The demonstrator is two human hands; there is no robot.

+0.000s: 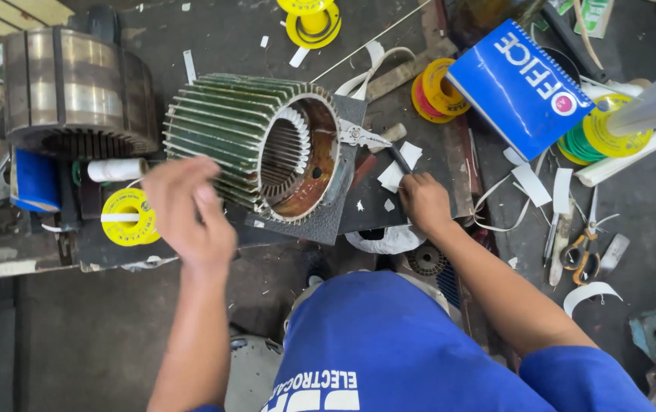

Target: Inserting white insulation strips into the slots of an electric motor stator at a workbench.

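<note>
A green finned motor stator [229, 130] lies on its side on a dark plate [320, 225], its open bore facing right. My left hand [191, 210] is blurred, fingers spread, just in front of the stator's finned left side, with nothing visible in it. My right hand [425, 202] grips the dark handles of a pair of pliers [366, 139]. The metal jaws of the pliers reach the stator's right rim.
A second, larger grey stator [76, 91] stands at the far left. Yellow reels [126, 217] [313, 23] [438, 88], a blue notebook [519, 88], scissors [583, 252] and white paper strips [530, 183] litter the bench.
</note>
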